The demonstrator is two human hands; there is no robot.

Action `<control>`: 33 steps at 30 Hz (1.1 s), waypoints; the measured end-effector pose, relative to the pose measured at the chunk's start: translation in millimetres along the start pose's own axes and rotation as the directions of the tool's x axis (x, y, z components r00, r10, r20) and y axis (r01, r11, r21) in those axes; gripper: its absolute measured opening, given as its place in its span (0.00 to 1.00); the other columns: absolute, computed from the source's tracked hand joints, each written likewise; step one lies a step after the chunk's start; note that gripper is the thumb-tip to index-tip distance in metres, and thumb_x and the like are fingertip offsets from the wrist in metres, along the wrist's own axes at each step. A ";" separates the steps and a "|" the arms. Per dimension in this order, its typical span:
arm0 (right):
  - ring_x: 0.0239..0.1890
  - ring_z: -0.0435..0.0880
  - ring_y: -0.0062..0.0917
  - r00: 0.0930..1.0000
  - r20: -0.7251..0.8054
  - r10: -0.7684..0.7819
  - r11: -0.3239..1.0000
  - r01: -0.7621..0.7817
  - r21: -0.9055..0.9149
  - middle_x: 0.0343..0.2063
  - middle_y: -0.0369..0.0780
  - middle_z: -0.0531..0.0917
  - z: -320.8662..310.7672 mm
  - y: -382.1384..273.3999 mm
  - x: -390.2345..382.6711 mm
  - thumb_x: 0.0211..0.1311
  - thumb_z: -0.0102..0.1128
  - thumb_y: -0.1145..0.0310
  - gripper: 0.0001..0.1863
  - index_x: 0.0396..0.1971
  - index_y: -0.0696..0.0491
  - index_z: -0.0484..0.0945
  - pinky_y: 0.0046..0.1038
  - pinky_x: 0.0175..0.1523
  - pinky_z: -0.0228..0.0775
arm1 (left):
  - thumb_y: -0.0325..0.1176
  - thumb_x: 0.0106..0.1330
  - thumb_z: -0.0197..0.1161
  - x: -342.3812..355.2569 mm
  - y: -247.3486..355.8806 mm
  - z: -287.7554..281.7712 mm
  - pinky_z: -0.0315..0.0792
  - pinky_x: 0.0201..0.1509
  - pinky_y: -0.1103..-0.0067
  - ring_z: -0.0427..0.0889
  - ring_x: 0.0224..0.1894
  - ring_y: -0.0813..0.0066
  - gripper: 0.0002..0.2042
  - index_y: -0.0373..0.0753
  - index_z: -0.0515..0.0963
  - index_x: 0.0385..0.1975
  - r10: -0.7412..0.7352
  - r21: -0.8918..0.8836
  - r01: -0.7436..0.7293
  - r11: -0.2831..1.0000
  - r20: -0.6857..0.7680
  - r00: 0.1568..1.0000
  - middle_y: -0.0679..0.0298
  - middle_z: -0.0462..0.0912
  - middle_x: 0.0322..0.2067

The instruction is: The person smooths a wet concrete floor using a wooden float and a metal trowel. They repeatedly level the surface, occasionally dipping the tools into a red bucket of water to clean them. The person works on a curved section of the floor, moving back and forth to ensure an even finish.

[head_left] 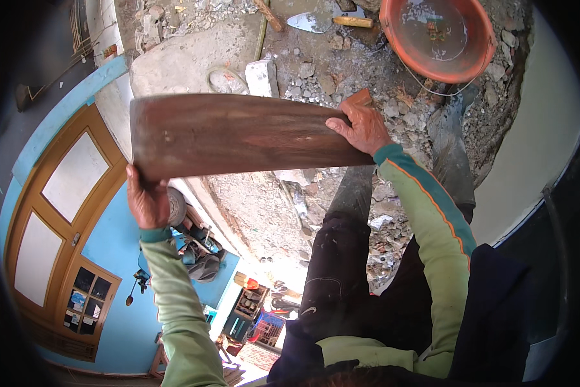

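Observation:
Between my two hands I hold a wide, dark brown wooden board [238,135], level across the view above the rubble. My left hand [149,198] grips its lower left corner, the thumb along the end and the fingers partly hidden beneath. At the other end my right hand [364,126] is closed over the board, thumb on the near face and fingers over the top edge. Beyond the board lies a trowel with a pointed metal blade [309,23] and a wooden handle [353,22]. An orange bucket [393,39] stands past my right hand, with a little murky water inside.
A pale block [261,79] and a loop of hose [216,76] lie just behind the board. Broken stone and gravel [393,226] surround my boots. A blue wall [112,238] with a wooden door [77,193] is on the left; a pale wall [541,129] stands right.

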State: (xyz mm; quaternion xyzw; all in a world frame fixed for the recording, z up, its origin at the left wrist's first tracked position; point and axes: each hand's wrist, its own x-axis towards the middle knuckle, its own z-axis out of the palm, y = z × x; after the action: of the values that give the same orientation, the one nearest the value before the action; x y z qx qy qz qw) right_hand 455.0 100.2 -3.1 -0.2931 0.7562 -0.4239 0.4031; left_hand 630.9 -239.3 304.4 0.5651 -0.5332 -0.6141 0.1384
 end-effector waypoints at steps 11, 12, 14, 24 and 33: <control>0.37 0.81 0.62 0.840 0.108 0.531 0.762 -0.530 0.372 0.30 0.61 0.81 -11.9 -83.8 -71.0 0.71 0.56 0.59 0.17 0.39 0.60 0.69 0.54 0.41 0.70 | 0.31 0.62 0.70 -201.6 -131.1 224.0 0.78 0.54 0.62 0.74 0.63 0.54 0.35 0.34 0.66 0.70 0.011 0.790 -0.299 0.535 0.348 0.938 0.50 0.69 0.66; 0.37 0.81 0.61 0.825 0.146 0.545 0.732 -0.554 0.395 0.30 0.61 0.81 -15.3 -87.7 -74.3 0.71 0.56 0.60 0.17 0.39 0.61 0.69 0.54 0.41 0.70 | 0.29 0.62 0.69 -202.4 -107.4 232.5 0.77 0.55 0.61 0.75 0.63 0.50 0.34 0.35 0.66 0.69 -0.055 0.832 -0.436 0.344 0.481 0.875 0.49 0.69 0.66; 0.37 0.81 0.60 0.788 0.217 0.576 0.659 -0.605 0.447 0.30 0.61 0.80 -25.0 -96.9 -72.7 0.70 0.55 0.61 0.16 0.38 0.61 0.68 0.53 0.42 0.70 | 0.26 0.62 0.67 -194.4 -92.9 231.9 0.77 0.56 0.60 0.77 0.61 0.46 0.31 0.35 0.69 0.68 -0.094 0.786 -0.592 0.179 0.613 0.785 0.47 0.72 0.64; 0.46 0.85 0.48 0.932 0.287 0.220 0.697 0.056 -0.715 0.45 0.51 0.85 -154.9 179.1 112.3 0.66 0.52 0.62 0.15 0.36 0.56 0.85 0.49 0.53 0.78 | 0.43 0.79 0.55 -97.7 -113.7 206.0 0.75 0.61 0.71 0.81 0.57 0.61 0.23 0.30 0.74 0.62 0.140 0.696 -0.134 0.705 0.048 0.989 0.51 0.81 0.58; 0.33 0.81 0.22 0.815 0.570 0.102 0.020 -0.574 0.818 0.35 0.39 0.81 -174.6 123.0 114.9 0.75 0.51 0.54 0.16 0.36 0.52 0.77 0.26 0.39 0.79 | 0.63 0.78 0.40 -50.2 -108.1 196.7 0.66 0.73 0.63 0.71 0.68 0.60 0.38 0.35 0.59 0.74 -0.189 0.078 0.207 0.975 -0.194 0.963 0.54 0.70 0.67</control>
State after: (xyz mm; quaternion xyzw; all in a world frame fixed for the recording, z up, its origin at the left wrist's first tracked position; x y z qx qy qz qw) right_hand 234.9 138.3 -97.5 0.1706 0.2438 -0.6375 0.7106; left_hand 528.3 -59.9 203.3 0.6762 -0.4883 -0.5430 0.0976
